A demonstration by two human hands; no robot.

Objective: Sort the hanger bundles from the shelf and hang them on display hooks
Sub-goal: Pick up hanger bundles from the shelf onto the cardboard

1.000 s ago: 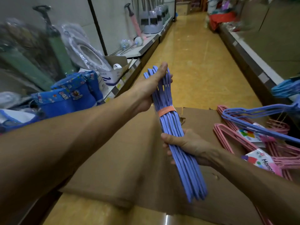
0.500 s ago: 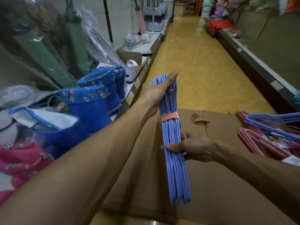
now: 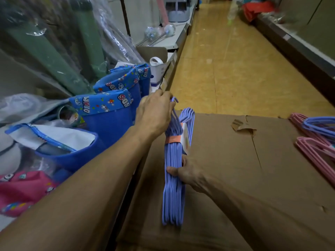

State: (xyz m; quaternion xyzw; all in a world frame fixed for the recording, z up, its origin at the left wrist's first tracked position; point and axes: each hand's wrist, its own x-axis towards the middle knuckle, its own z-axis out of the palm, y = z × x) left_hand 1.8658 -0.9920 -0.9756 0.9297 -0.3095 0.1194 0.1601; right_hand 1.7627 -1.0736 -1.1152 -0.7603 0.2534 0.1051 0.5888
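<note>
A bundle of purple hangers (image 3: 173,194), bound by an orange band with a paper label, stands nearly upright over a brown cardboard box (image 3: 235,178). My left hand (image 3: 154,115) closes around the hook ends at the bundle's top. My right hand (image 3: 186,172) grips the bundle at its middle, thumb across the front. More hangers lie at the box's right edge: pink bundles (image 3: 315,151) with a purple bundle (image 3: 319,125) on top.
A low shelf on the left holds blue patterned bags (image 3: 108,113), a pink bag (image 3: 21,192), green wrapped rolls (image 3: 54,51) and a white box (image 3: 157,71). A yellow aisle floor (image 3: 235,69) runs ahead. Another shelf base (image 3: 299,51) lines the right side.
My left hand has shifted from lying flat along the bundle to closing on its hook ends. The bundle has turned and come lower and nearer. The view has swung left.
</note>
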